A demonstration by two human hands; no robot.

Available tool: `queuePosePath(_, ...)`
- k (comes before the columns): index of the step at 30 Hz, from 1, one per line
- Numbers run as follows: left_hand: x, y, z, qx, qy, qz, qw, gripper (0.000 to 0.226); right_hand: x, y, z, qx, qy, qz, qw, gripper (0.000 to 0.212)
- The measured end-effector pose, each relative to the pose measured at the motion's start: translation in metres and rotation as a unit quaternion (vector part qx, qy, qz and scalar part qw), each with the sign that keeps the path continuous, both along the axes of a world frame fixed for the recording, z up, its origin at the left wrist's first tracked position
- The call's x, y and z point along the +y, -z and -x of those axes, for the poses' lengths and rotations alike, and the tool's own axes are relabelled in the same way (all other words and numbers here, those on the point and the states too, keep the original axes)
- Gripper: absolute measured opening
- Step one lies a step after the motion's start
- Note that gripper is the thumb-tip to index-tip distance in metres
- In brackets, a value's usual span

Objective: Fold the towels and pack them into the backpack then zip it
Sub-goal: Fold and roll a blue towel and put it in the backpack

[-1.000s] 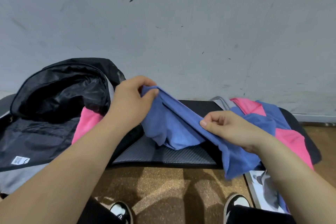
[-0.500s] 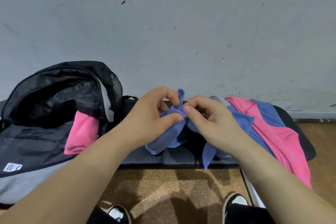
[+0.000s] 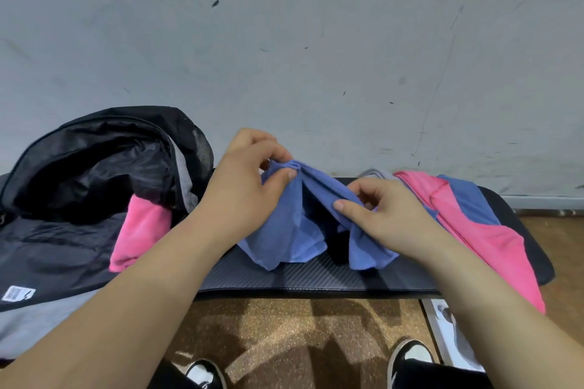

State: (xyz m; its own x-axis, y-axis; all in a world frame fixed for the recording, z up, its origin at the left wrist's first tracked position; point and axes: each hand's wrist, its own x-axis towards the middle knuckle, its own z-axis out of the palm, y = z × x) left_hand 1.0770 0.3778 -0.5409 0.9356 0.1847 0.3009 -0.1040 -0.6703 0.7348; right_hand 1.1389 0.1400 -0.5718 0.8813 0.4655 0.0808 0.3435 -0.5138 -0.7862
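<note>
We look at a scuffed, pale grey wall [image 3: 316, 41] that fills the upper half of the view. Below it a black padded surface [image 3: 300, 278] with a ribbed top runs from side to side. Under that lies a speckled brown floor [image 3: 284, 331], with two black-and-white shoes [image 3: 205, 373] at 6 o'clock and a printed sheet [image 3: 448, 328] at 5 o'clock.

At mid-view we find the blue towel [image 3: 290, 230], raised over the surface by both hands. The left hand [image 3: 249, 186] pinches the bunched top edge between thumb and curled fingers. The right hand [image 3: 388, 215], at about 4 o'clock from the left, pinches a fold of the same towel between thumb and forefinger. The cloth slopes from one grip to the other and hangs in two lobes, whose lower ends touch the surface.

At 9 o'clock from the left hand lies the black backpack [image 3: 94, 167], with its mouth wide open toward us and a white label [image 3: 15, 294] on its lower flap. A folded pink towel [image 3: 139, 230] sits in that opening, its end sticking out.

At 3 o'clock from the right hand a heap of towels [image 3: 493, 240], pink and blue, drapes the right end of the surface, with pink cloth hanging over the front edge. A grey cloth [image 3: 376, 174] shows at the heap's far side.
</note>
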Motion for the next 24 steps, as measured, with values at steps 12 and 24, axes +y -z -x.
queuePosePath(12, 0.029, 0.006, 0.006, 0.069, -0.092, 0.010, 0.993, 0.004, -0.011, -0.006, -0.004, 0.197, 0.081, -0.247, 0.945, 0.055)
queuePosePath(24, 0.023, -0.010, 0.000, 0.001, -0.171, -0.003, 0.985, 0.019, 0.010, -0.026, 0.012, 0.236, 0.201, -0.306, 0.900, 0.019)
